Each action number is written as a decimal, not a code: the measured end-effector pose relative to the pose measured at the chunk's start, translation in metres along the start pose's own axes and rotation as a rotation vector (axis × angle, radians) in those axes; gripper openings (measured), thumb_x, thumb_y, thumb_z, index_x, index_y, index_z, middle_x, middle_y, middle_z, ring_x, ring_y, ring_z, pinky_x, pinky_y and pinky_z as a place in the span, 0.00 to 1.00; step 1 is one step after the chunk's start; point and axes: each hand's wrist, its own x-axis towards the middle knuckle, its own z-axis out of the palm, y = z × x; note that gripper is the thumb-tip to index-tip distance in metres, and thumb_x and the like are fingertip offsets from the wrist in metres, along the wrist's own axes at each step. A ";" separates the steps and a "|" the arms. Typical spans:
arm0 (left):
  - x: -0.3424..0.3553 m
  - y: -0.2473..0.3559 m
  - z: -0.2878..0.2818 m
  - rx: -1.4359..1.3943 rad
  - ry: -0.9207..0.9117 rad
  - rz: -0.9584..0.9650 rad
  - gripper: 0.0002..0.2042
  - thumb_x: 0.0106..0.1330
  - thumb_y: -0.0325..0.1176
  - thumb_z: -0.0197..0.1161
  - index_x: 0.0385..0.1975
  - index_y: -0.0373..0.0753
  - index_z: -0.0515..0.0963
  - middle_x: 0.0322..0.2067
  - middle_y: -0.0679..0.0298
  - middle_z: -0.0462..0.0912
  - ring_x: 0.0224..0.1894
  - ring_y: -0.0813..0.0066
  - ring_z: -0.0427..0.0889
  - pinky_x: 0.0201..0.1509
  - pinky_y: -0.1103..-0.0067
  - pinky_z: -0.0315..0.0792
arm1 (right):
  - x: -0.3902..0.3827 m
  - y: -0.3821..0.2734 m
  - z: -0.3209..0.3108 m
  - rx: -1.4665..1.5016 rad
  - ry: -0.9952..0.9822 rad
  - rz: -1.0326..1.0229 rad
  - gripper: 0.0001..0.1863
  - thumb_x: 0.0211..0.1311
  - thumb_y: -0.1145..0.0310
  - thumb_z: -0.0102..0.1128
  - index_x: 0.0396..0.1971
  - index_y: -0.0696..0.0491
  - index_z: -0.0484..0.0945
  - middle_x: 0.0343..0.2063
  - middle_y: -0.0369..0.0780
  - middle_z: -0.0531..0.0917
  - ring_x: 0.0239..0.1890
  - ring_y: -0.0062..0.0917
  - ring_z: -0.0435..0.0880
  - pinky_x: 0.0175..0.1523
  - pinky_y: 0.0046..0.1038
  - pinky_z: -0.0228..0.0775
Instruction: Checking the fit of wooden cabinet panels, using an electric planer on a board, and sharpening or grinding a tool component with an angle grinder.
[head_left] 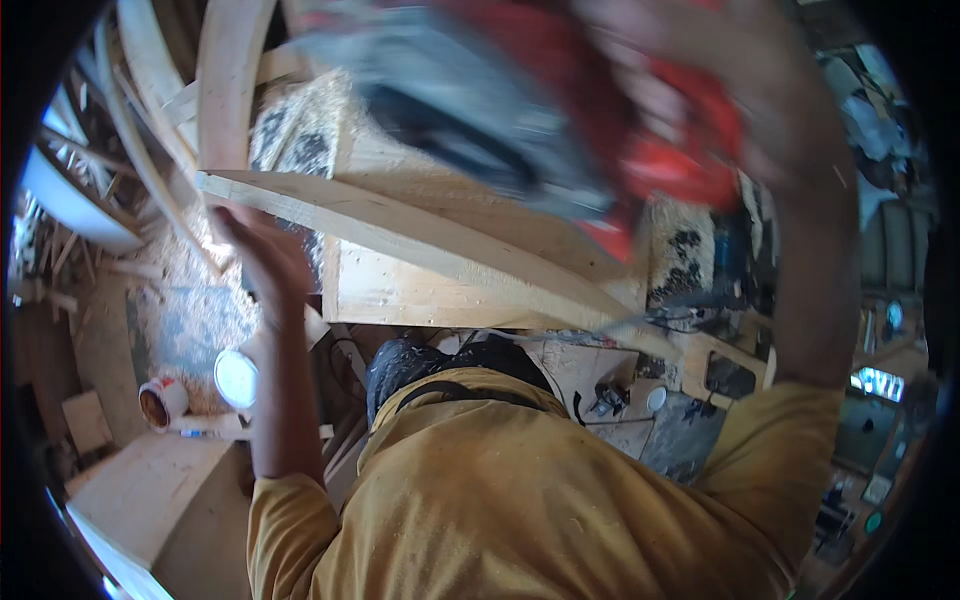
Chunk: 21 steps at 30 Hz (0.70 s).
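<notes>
My right hand [720, 100] grips a red and grey power tool [520, 120], blurred by motion, held high above the wooden bench board [400, 295]. A long pale wooden strip [450, 250] lies diagonally across that board, its right end jutting past the near edge. My left hand [260, 250] is closed at the strip's left end, partly hidden behind the wood.
Curved wooden pieces [140, 120] lean at the upper left over sawdust-covered ground. A white-lidded bucket [234, 376], a red-rimmed can [160, 403] and a plywood box [140, 500] stand at lower left. A plywood cut-out [705, 365] and small tools [610, 398] lie at the right.
</notes>
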 end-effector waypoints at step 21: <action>-0.235 -0.134 -0.002 -0.079 0.249 -1.045 0.20 0.64 0.42 0.54 0.44 0.28 0.69 0.39 0.49 0.77 0.40 0.56 0.80 0.46 0.62 0.75 | -0.410 0.245 -0.060 0.372 0.849 0.428 0.19 0.54 0.72 0.59 0.46 0.58 0.68 0.20 0.34 0.71 0.17 0.15 0.68 0.22 0.18 0.62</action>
